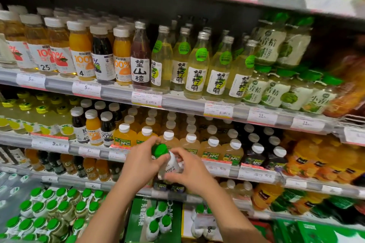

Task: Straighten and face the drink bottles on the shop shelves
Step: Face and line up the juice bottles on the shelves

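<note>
Together, left hand [141, 165], right hand [190, 171], gripping green-capped bottle [169, 163], tilted.

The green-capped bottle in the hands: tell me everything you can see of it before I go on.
The bottle is small, with a bright green screw cap and a white wrap label printed "100%"; it looks like plastic. It is off the shelves, held in front of the juice rows and tilted, cap leaning up and to the left. The left hand wraps its neck and upper body just under the cap; the right hand pinches its lower body. The cap looks closed. Its base and contents are hidden by the grip.
</note>
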`<state>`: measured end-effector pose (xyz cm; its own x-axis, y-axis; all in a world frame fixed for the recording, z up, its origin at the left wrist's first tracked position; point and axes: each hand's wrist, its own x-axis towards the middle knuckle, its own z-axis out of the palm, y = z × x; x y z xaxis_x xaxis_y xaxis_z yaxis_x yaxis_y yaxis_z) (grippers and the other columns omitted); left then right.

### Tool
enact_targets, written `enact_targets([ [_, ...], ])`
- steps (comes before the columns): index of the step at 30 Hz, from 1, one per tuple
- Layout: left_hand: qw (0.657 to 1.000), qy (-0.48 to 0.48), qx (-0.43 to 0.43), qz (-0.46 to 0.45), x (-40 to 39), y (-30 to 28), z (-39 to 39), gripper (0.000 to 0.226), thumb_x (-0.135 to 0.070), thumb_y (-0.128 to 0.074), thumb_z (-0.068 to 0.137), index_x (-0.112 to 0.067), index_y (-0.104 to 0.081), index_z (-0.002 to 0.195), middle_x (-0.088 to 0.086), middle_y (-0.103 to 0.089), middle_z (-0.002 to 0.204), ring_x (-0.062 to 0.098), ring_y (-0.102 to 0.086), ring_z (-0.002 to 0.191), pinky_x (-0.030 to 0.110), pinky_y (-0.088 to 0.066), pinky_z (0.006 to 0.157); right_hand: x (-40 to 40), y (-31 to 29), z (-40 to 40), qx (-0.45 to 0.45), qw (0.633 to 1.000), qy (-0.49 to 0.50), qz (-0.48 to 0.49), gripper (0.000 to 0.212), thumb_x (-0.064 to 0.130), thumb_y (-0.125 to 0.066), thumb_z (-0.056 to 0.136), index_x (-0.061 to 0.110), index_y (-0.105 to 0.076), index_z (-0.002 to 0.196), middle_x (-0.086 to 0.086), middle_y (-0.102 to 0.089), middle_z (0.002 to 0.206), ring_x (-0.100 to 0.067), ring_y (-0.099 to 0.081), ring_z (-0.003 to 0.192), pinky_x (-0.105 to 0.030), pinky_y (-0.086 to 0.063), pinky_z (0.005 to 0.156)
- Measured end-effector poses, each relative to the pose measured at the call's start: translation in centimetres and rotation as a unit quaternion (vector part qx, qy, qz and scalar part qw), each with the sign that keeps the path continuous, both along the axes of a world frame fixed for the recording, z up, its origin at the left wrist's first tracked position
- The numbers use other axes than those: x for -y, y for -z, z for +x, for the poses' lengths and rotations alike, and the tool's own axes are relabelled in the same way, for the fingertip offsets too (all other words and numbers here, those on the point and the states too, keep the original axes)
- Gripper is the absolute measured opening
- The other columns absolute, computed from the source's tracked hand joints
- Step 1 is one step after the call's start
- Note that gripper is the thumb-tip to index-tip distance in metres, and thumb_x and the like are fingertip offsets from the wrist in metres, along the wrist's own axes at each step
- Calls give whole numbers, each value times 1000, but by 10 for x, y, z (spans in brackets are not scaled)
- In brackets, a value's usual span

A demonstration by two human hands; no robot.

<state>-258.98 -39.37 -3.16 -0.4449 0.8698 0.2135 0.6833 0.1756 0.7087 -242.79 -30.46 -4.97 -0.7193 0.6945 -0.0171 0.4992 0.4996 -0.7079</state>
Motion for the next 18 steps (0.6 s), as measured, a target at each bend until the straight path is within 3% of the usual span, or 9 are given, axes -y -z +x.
enact_targets([
  [5,998,39,-38,12,-11,-18,48,35,-44,-77,82,-39,-60,112,-17,-68,90,9,-63,82,34,-53,74,-6,1,38,-10,998,56,7,62,49,-82,67,41,-54,122,17,-65,106,-4,-61,94,-38,-56,84],
  [8,996,75,-52,12,-20,-29,70,36,-44,-74,84,-41,-59,117,-19,-67,98,9,-64,90,35,-54,79,-10,-10,66,-28,997,74,26,54,48,-84,69,39,-57,115,19,-64,99,8,-56,92,-17,-49,77],
  [10,993,108,-55,19,-27,-40,82,38,-45,-70,88,-42,-58,124,-20,-66,111,5,-62,102,34,-53,89,-14,-18,85,-41,994,94,30,51,44,-85,71,38,-58,114,19,-64,96,16,-53,92,-11,-45,71],
  [13,985,122,-110,61,-39,-62,93,40,-41,-64,94,-37,-57,133,-19,-63,125,5,-55,117,32,-49,99,-21,-32,110,-62,989,125,48,56,51,-82,69,41,-57,118,18,-66,101,1,-60,93,-27,-53,78],
  [18,956,137,-230,123,-66,-100,111,42,-27,-61,96,-26,-57,137,-9,-60,137,16,-49,129,37,-44,106,-42,-60,155,-99,974,189,77,64,56,-81,68,39,-56,124,19,-68,109,-2,-64,99,-35,-56,89],
])
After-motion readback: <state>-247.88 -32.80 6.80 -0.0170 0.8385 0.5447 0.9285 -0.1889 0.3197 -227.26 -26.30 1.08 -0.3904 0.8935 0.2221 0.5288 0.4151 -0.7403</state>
